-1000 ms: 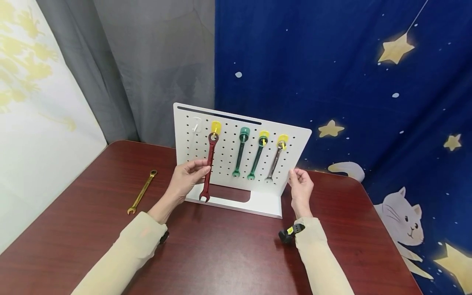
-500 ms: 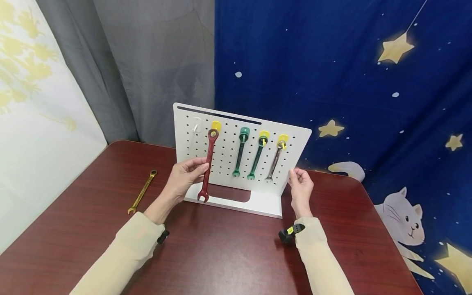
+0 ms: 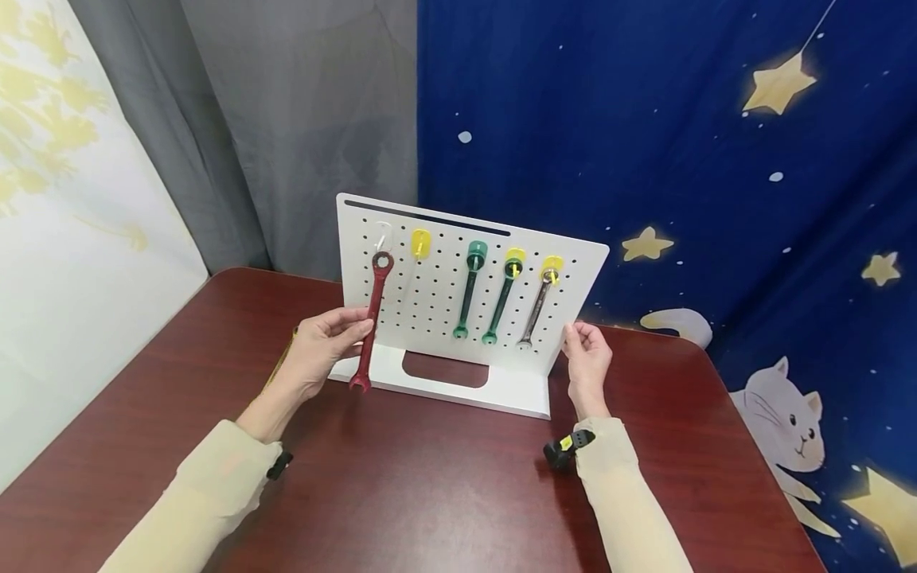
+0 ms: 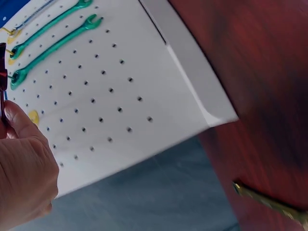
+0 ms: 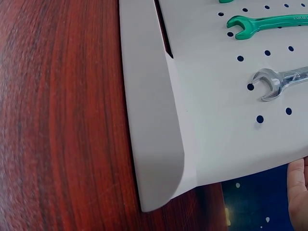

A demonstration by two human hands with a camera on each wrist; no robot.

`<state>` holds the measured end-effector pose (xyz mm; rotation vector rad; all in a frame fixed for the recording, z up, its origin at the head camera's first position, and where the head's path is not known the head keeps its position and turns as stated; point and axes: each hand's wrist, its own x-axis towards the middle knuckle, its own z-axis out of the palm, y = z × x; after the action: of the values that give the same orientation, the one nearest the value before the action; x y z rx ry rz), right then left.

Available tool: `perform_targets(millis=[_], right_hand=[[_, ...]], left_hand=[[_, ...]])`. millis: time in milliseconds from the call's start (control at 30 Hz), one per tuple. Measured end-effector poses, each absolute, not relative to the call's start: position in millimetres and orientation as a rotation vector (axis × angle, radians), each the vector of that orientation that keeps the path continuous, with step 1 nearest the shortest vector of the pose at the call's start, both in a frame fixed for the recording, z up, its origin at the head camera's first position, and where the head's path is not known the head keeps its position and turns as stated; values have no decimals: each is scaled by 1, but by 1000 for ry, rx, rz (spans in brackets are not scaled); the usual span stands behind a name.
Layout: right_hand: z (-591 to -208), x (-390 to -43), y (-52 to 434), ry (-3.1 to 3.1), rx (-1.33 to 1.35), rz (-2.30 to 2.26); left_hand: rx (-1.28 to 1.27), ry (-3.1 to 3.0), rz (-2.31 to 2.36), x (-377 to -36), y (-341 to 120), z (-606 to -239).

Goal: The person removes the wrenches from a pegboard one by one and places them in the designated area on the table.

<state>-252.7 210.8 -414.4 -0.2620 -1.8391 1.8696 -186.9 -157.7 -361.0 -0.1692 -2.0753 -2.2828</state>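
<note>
My left hand [image 3: 322,346] pinches a red combination wrench [image 3: 373,322] by its shank between thumb and fingers. The wrench hangs slightly tilted, ring end up, just below the white hook [image 3: 384,235] at the left of a white pegboard [image 3: 437,310]. Whether ring and hook touch, I cannot tell. Beside it, the yellow hook [image 3: 421,243] carries nothing. At the board's right edge, my right hand [image 3: 589,358] grips the rim between thumb and fingers. Two green wrenches [image 3: 468,298] and a silver wrench [image 3: 533,314] hang on hooks further right.
A gold wrench [image 4: 269,202] lies on the dark red table [image 3: 444,493] left of the board, mostly hidden behind my left hand in the head view. Grey and blue curtains [image 3: 516,119] stand behind the table.
The red wrench has come away from the yellow hook. My left hand has carried it left, in front of the white hook. My right hand stays at the board's edge.
</note>
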Motion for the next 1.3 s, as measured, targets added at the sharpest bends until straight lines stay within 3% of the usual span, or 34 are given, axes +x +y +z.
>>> perform_targets(millis=[1000, 1300], right_hand=[[-413, -252, 211, -1874, -265, 1857], [-413, -252, 211, -1882, -266, 1854]], left_hand=[[99, -2364, -2166, -192, -289, -420], [201, -2656, -1802, -194, -307, -428]])
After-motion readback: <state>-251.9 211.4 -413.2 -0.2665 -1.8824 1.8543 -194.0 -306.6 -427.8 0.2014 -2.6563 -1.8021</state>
